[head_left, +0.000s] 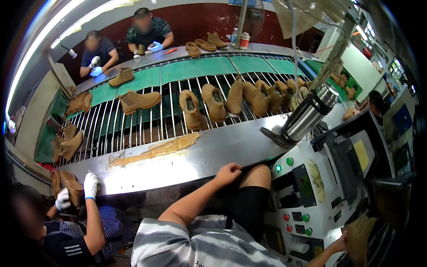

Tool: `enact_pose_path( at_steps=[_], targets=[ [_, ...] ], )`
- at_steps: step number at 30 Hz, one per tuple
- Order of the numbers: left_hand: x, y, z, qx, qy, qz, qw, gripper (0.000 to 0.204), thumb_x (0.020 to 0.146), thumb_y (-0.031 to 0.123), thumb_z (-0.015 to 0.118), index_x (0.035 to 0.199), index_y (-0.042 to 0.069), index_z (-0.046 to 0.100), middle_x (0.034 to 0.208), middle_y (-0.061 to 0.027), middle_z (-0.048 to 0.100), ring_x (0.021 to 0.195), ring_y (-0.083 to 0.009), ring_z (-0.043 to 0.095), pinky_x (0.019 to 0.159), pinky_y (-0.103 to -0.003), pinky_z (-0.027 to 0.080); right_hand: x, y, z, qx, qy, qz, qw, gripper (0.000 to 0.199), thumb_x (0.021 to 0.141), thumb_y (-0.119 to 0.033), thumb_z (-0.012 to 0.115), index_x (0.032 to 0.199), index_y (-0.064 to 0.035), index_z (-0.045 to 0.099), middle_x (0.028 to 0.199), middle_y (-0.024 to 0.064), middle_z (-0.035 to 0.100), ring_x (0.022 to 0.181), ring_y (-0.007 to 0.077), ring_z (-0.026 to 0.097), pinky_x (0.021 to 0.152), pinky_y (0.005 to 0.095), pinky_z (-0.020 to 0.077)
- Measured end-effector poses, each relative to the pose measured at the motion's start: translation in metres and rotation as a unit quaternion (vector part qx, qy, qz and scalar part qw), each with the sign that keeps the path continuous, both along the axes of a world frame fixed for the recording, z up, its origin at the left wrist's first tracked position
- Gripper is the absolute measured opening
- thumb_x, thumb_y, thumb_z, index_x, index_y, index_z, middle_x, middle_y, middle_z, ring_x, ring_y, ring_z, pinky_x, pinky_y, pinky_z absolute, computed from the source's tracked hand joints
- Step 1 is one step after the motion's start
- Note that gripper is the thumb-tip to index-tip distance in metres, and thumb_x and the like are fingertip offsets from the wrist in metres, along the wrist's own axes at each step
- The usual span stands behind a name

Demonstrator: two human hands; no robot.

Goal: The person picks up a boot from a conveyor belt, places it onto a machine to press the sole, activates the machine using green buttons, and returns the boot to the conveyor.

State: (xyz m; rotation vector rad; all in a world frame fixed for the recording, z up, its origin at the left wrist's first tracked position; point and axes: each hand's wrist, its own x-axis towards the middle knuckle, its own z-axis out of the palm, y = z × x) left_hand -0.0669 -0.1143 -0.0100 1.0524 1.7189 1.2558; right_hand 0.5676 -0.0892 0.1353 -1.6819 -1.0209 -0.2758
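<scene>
My left hand [228,173] is curled in a loose fist beside the near edge of the metal table [231,147], just left of my bare knee, with nothing visible in it. Low on the right, my right hand [340,243] grips a tan ankle boot [359,236] by its edge, next to a white machine [311,213] with red and green buttons. Part of that boot lies in shadow. Across the table, a row of tan boots [214,103] rests on the roller rack [153,120], and a single boot [138,101] lies sideways farther left.
A steel thermos [311,111] stands at the table's right end. At the lower left, a co-worker's white-gloved hand [91,186] is near brown shoes [71,183]. Two people sit beyond the green belt [195,69]. A hanging cord [293,40] drops from above.
</scene>
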Motion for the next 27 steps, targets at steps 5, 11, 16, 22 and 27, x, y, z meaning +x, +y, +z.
enact_pose_path(
  at_steps=[5, 11, 16, 22, 27],
  targets=[
    [0.064, -0.009, 0.046, 0.132, -0.279, -0.324, 0.894, 0.068, 0.086, 0.027, 0.073, 0.141, 0.004, 0.041, 0.127, -0.0084, 0.055, 0.117, -0.0193, 0.052, 0.100, -0.035, 0.042, -0.188, 0.008, -0.022, -0.006, 0.280, 0.211, 0.937, 0.036, 0.089, -0.024, 0.065, 0.104, 0.0093, 0.062, 0.109, 0.0175, 0.064, 0.096, 0.0244, 0.061, 0.087, 0.0393, 0.0488],
    [0.015, -0.035, 0.124, 0.231, -0.440, -0.280, 0.821, 0.083, 0.073, 0.025, 0.080, 0.142, 0.001, 0.040, 0.136, -0.0140, 0.052, 0.124, -0.0258, 0.049, 0.106, -0.040, 0.037, -0.400, -0.023, 0.043, -0.244, 0.108, 0.757, 0.596, 0.062, 0.078, -0.026, 0.078, 0.126, 0.0012, 0.051, 0.131, 0.0120, 0.048, 0.121, 0.0256, 0.049, 0.103, 0.0403, 0.0389],
    [-0.107, -0.116, 0.079, 0.262, -0.528, 0.055, 0.806, 0.081, 0.066, 0.033, 0.076, 0.133, -0.001, 0.045, 0.125, -0.0169, 0.059, 0.112, -0.0329, 0.060, 0.096, -0.047, 0.049, -0.478, -0.002, 0.068, -0.173, 0.056, 0.790, 0.585, 0.050, 0.082, -0.040, 0.074, 0.110, -0.0007, 0.063, 0.130, 0.0186, 0.051, 0.120, 0.0301, 0.049, 0.103, 0.0395, 0.0361],
    [-0.249, -0.117, 0.062, 0.294, -0.311, 0.331, 0.841, 0.048, 0.080, 0.008, 0.066, 0.124, -0.004, 0.051, 0.119, -0.0166, 0.061, 0.105, -0.0284, 0.061, 0.092, -0.039, 0.050, -0.525, 0.084, -0.009, -0.264, 0.070, 0.696, 0.664, 0.022, 0.084, -0.010, 0.066, 0.105, -0.0033, 0.063, 0.123, 0.0139, 0.056, 0.116, 0.0267, 0.052, 0.101, 0.0373, 0.0393],
    [-0.344, -0.066, 0.015, 0.073, 0.098, 0.450, 0.885, 0.046, 0.074, 0.022, 0.078, 0.109, 0.000, 0.057, 0.101, -0.0144, 0.067, 0.092, -0.0235, 0.063, 0.081, -0.035, 0.049, -0.576, 0.190, -0.069, -0.294, 0.076, 0.633, 0.712, 0.029, 0.085, -0.011, 0.067, 0.112, -0.0019, 0.062, 0.117, 0.0120, 0.060, 0.110, 0.0230, 0.056, 0.098, 0.0361, 0.0414]
  ],
)
